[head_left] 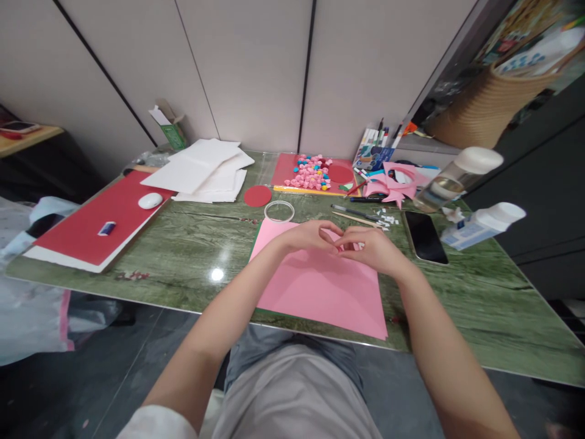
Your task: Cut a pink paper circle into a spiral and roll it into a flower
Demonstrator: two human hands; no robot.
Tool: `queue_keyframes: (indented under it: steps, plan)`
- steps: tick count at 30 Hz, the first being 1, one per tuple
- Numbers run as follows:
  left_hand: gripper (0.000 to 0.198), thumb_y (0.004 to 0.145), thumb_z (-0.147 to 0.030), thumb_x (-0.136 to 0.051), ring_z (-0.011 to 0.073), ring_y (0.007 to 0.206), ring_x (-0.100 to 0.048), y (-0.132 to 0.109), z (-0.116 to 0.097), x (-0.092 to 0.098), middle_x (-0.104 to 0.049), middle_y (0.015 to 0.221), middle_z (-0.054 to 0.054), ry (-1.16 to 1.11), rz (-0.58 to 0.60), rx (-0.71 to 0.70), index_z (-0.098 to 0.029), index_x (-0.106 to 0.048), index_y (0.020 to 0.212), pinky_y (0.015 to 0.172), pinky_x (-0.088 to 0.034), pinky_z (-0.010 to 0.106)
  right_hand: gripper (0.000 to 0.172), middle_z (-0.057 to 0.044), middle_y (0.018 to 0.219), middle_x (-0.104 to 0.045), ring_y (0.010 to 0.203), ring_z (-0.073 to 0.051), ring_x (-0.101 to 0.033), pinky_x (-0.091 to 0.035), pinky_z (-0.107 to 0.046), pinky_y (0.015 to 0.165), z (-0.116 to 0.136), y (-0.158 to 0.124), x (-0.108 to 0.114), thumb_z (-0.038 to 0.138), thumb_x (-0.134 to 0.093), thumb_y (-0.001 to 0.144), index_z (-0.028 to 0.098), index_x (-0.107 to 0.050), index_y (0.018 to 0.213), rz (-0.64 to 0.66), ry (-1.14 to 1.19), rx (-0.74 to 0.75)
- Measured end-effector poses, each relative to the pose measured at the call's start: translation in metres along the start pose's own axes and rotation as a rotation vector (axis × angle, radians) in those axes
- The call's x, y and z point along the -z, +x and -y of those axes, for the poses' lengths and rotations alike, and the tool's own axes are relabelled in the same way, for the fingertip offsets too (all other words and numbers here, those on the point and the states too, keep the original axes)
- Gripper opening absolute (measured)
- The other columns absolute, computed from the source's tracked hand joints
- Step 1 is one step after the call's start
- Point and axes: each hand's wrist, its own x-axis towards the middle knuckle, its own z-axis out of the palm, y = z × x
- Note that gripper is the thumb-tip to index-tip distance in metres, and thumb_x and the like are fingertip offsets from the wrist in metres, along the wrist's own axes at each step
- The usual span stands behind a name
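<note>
My left hand point(314, 236) and my right hand point(369, 247) meet above the upper part of a pink paper sheet point(320, 292). Their fingertips pinch together around something small that looks pink or red, mostly hidden by the fingers. Under the pink sheet a green edge shows. A ring of tape point(279, 203) lies at the sheet's top left corner, beside a red paper disc point(258, 196). Beyond my hands, many small pink, blue and yellow folded pieces point(311, 174) are heaped on a red sheet point(284, 169).
Left: white papers point(196, 167), a red board point(91, 219) bearing a white mouse point(150, 200), and a green box point(173, 134). Right: pens point(351, 211), white scraps point(387, 219), pink cutouts point(395, 183), a phone point(425, 236), a clear bottle point(450, 183) and a white bottle point(484, 225).
</note>
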Motion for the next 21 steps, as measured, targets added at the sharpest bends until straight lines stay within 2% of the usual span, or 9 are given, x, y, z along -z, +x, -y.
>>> queue_keyframes:
  steps: [3, 5, 8, 12, 15, 18, 21]
  plan:
    - [0.046, 0.058, -0.023, -0.067, 0.012, 0.068, -0.056, 0.0, 0.0, 0.0, -0.062, 0.075, 0.005, 0.025, -0.025, -0.011, -0.015, -0.054, 0.102, 0.063, -0.04, 0.025, 0.014, -0.001, 0.069, -0.058, 0.06, -0.012, -0.051, -0.039, -0.024, 0.059, -0.001, 0.0, 0.0, 0.029, -0.058, 0.073, 0.022, -0.066, 0.081, -0.008, -0.018, -0.011]
    - [0.045, 0.058, -0.022, -0.067, 0.0116, 0.069, -0.056, 0.002, 0.002, -0.002, -0.062, 0.078, 0.005, -0.044, -0.066, -0.05, -0.015, -0.054, 0.101, 0.066, -0.04, 0.026, 0.013, -0.001, 0.068, -0.058, 0.061, -0.012, -0.051, -0.039, -0.025, 0.06, -0.002, 0.0, 0.001, 0.029, -0.058, 0.073, 0.021, -0.066, 0.081, -0.062, -0.054, -0.024]
    - [0.043, 0.059, -0.019, -0.066, 0.0105, 0.07, -0.057, 0.01, 0.006, -0.009, -0.062, 0.076, 0.004, -0.255, -0.151, -0.096, -0.014, -0.054, 0.1, 0.073, -0.04, 0.028, 0.015, -0.002, 0.066, -0.056, 0.061, -0.013, -0.051, -0.039, -0.025, 0.059, -0.003, 0.001, 0.002, 0.031, -0.057, 0.074, 0.02, -0.065, 0.079, -0.191, -0.1, -0.043]
    - [0.039, 0.057, -0.016, -0.068, 0.0079, 0.069, -0.057, 0.018, 0.006, -0.025, -0.061, 0.071, 0.0, -0.572, -0.33, -0.097, -0.014, -0.055, 0.094, 0.078, -0.039, 0.028, 0.014, -0.002, 0.066, -0.055, 0.061, -0.013, -0.05, -0.04, -0.026, 0.059, -0.001, 0.001, 0.0, 0.03, -0.054, 0.076, 0.02, -0.063, 0.079, -0.374, -0.136, -0.053]
    - [0.037, 0.056, -0.016, -0.069, 0.0071, 0.069, -0.057, 0.019, 0.002, -0.034, -0.061, 0.07, -0.001, -0.694, -0.409, -0.106, -0.014, -0.056, 0.091, 0.08, -0.039, 0.027, 0.014, -0.002, 0.065, -0.054, 0.062, -0.014, -0.05, -0.04, -0.028, 0.062, 0.001, 0.001, -0.004, 0.03, -0.054, 0.076, 0.02, -0.063, 0.08, -0.465, -0.183, -0.056]
    - [0.04, 0.053, -0.013, -0.07, 0.0085, 0.069, -0.058, 0.018, -0.001, -0.032, -0.062, 0.069, 0.0, -0.709, -0.409, -0.125, -0.012, -0.055, 0.09, 0.08, -0.039, 0.028, 0.016, -0.003, 0.066, -0.054, 0.063, -0.015, -0.05, -0.041, -0.029, 0.063, 0.003, 0.001, -0.003, 0.032, -0.053, 0.076, 0.021, -0.064, 0.082, -0.472, -0.156, -0.057]
    - [0.042, 0.053, -0.011, -0.07, 0.0091, 0.066, -0.058, 0.016, -0.001, -0.024, -0.062, 0.068, 0.001, -0.646, -0.366, -0.102, -0.012, -0.054, 0.092, 0.077, -0.04, 0.029, 0.019, -0.003, 0.068, -0.056, 0.063, -0.015, -0.052, -0.041, -0.028, 0.06, 0.003, 0.001, 0.002, 0.035, -0.055, 0.075, 0.022, -0.065, 0.085, -0.387, -0.078, -0.057]
